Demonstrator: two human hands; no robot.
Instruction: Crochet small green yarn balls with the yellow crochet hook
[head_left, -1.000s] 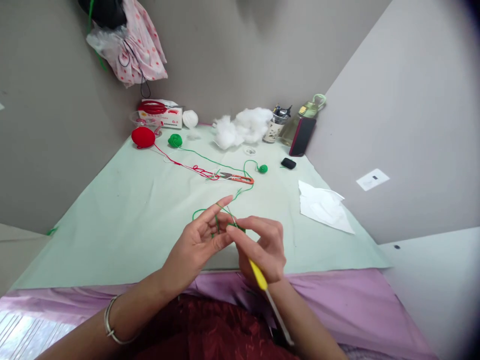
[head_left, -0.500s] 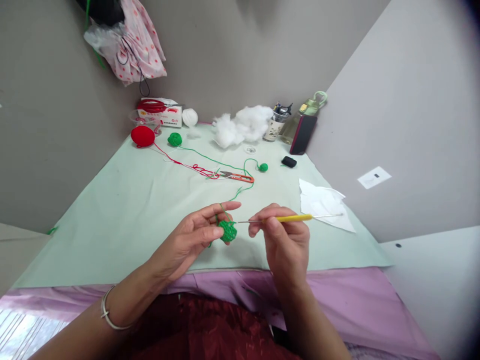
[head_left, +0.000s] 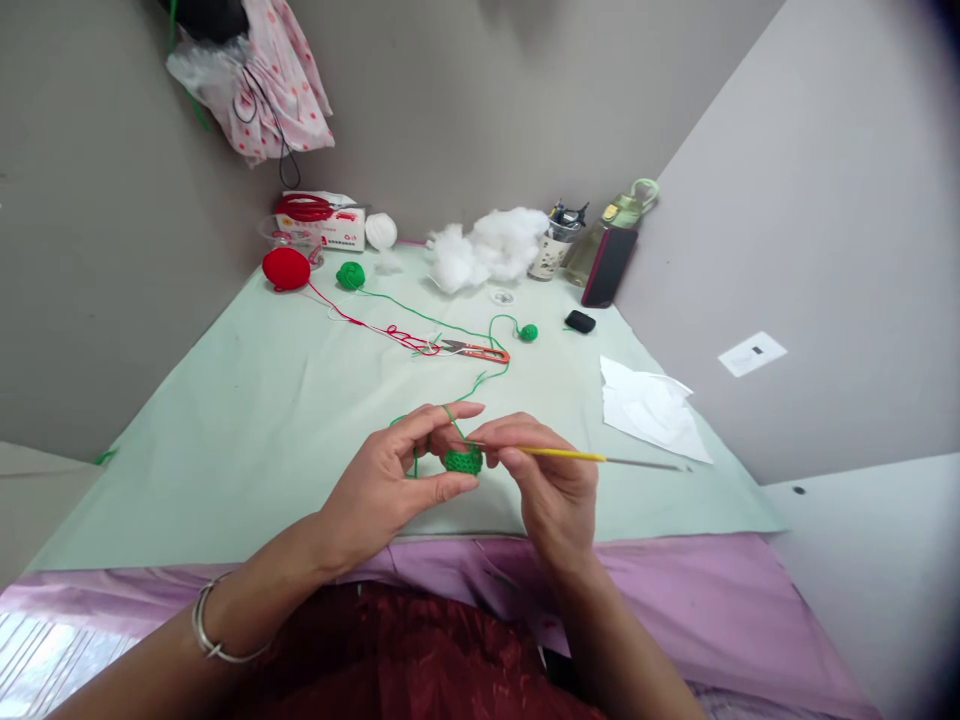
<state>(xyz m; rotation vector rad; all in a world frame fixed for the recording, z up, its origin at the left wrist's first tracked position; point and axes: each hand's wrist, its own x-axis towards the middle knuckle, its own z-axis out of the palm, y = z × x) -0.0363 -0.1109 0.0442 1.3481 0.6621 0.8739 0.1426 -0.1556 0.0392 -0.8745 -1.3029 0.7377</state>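
Pinching the green crochet piece (head_left: 463, 462) btwn thumb & other fingers, the L hand (head_left: 382, 467) holds it just beside the R hand (head_left: 553, 472), prob to steady it, w/ green yarn (head_left: 455, 424) looped over the raised L index finger, presumably for tension. R fingers are clamped on the yellow-handled hook (head_left: 562, 453), its back end sticking out to their right, prob for fine control b/c the tip's at the piece; stitch contact hidden. On the desk (head_left: 247, 450) past the L fingertips lie orange snips (head_left: 474, 349), w/ a small green ball (head_left: 529, 333) farther right, likely handy but outta the way.
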